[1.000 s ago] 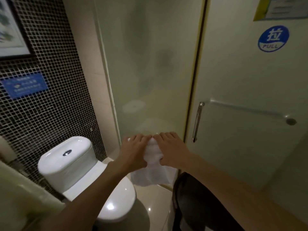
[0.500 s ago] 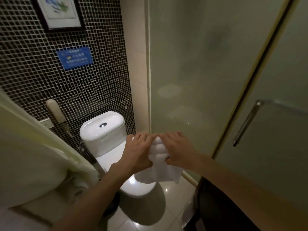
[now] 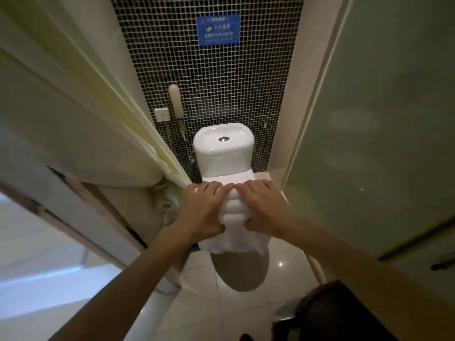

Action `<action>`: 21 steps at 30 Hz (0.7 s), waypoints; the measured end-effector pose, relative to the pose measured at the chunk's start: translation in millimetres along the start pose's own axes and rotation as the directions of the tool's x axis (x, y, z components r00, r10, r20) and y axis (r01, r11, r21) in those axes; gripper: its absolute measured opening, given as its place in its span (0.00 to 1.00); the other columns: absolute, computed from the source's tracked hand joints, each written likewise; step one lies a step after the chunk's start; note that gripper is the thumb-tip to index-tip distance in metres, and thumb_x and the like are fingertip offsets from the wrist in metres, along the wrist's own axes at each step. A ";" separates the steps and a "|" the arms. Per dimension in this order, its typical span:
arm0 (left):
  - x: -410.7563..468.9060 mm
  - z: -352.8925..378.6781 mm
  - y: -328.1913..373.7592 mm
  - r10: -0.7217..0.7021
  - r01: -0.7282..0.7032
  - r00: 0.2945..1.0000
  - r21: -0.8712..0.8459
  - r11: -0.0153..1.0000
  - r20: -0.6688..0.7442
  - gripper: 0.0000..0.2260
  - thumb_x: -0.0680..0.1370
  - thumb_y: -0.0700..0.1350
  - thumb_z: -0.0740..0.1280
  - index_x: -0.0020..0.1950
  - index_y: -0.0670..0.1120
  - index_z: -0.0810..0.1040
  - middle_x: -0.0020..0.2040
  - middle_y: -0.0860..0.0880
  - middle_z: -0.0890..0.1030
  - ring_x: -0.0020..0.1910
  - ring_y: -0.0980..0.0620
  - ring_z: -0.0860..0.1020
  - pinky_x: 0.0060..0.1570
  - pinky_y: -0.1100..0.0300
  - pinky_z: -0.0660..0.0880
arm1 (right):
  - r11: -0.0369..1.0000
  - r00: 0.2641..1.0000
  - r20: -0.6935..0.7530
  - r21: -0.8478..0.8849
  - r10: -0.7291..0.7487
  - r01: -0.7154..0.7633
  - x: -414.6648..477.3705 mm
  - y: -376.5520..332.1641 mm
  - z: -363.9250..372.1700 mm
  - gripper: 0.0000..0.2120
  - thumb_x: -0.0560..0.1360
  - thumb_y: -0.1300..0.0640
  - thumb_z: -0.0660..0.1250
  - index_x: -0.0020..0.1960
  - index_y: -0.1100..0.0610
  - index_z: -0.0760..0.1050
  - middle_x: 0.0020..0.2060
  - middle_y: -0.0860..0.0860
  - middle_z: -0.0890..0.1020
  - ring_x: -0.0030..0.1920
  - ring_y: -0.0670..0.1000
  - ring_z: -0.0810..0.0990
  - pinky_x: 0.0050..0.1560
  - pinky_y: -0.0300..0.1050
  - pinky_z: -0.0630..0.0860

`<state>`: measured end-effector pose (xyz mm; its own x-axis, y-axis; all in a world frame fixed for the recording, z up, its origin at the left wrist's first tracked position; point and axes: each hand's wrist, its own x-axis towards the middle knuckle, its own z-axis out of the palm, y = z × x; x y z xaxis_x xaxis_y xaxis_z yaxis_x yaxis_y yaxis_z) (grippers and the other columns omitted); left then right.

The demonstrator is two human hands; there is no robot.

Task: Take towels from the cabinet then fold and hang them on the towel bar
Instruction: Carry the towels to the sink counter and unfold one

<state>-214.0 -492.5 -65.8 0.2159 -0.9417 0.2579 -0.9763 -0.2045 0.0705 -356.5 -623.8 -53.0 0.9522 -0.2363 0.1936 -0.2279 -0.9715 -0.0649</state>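
While the white towel hung in the air between the two hands, a white toilet stood straight behind it, against a wall of small dark mosaic tiles. The towel and the hands covered the seat, so only the tank with its round flush button and the front of the bowl were visible. On the tiles there was a blue sign, and lower, at the left, a cream wall phone with a white switch plate just beside it. A pale door closed the left side, and a frosted glass panel the right side. A paper roll sat low near the left hand. The floor was of glossy light tiles.

Both arms were stretched forward. The left hand and the right hand gripped the towel side by side, with the fingers curled over its top and the fingertips almost touching. Between them the cloth was gathered in soft folds, and its lower part hung loose.
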 end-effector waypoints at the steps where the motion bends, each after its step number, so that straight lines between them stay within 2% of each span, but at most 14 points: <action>1: -8.6 -1.1 2.3 -0.042 0.042 0.999 0.006 0.999 0.001 0.39 0.57 0.57 0.69 0.67 0.52 0.67 0.56 0.48 0.78 0.52 0.45 0.76 0.49 0.49 0.71 | 0.999 0.999 0.002 0.018 -0.043 0.043 0.6 -1.7 1.9 0.35 0.54 0.51 0.73 0.59 0.56 0.71 0.46 0.52 0.77 0.47 0.56 0.76 0.51 0.51 0.72; 4: -40.9 -5.6 7.8 -0.153 0.153 0.988 0.010 0.988 0.012 0.37 0.59 0.58 0.63 0.68 0.52 0.67 0.56 0.48 0.78 0.53 0.45 0.76 0.50 0.48 0.71 | 0.982 0.984 0.020 0.075 -0.176 0.174 2.3 -13.7 5.5 0.35 0.56 0.50 0.72 0.61 0.57 0.70 0.48 0.52 0.77 0.47 0.55 0.75 0.52 0.51 0.72; 6: -65.7 -9.6 9.2 -0.222 0.222 0.975 -0.005 0.975 -0.003 0.36 0.60 0.59 0.63 0.68 0.52 0.66 0.56 0.48 0.78 0.54 0.45 0.76 0.51 0.48 0.72 | 0.957 0.963 0.013 0.117 -0.270 0.267 4.0 -26.5 10.4 0.35 0.57 0.49 0.71 0.62 0.58 0.71 0.49 0.52 0.77 0.48 0.55 0.75 0.52 0.50 0.72; 11: -135.1 -24.3 9.2 -0.409 0.411 0.910 0.026 0.911 -0.067 0.31 0.61 0.59 0.61 0.63 0.50 0.74 0.52 0.51 0.80 0.47 0.47 0.78 0.45 0.51 0.72 | 0.878 0.891 0.056 0.210 -0.451 0.431 13.4 -80.6 32.3 0.35 0.60 0.47 0.68 0.66 0.55 0.68 0.54 0.50 0.76 0.54 0.53 0.74 0.58 0.48 0.69; 16: -218.5 -34.6 -1.2 -0.635 0.642 0.766 0.065 0.764 -0.093 0.34 0.57 0.53 0.69 0.63 0.49 0.74 0.50 0.51 0.79 0.45 0.46 0.78 0.43 0.52 0.71 | 0.764 0.780 0.048 0.248 -0.624 0.596 29.6 -162.8 54.2 0.37 0.58 0.49 0.72 0.65 0.57 0.70 0.53 0.53 0.78 0.52 0.56 0.78 0.56 0.52 0.73; 21: -287.0 -46.4 -9.0 -0.796 0.804 0.595 0.078 0.590 -0.109 0.40 0.53 0.53 0.73 0.64 0.53 0.69 0.51 0.53 0.79 0.47 0.46 0.78 0.45 0.51 0.71 | 0.641 0.652 0.064 0.277 -0.755 0.715 41.2 -239.3 60.7 0.35 0.61 0.51 0.71 0.66 0.54 0.67 0.55 0.51 0.76 0.55 0.55 0.75 0.62 0.53 0.68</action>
<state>-266.6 -208.0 -95.8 0.9073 -0.3684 0.2025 -0.4035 -0.8983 0.1739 -250.4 -399.9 -88.8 0.8062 0.5807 0.1129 0.5915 -0.7872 -0.1747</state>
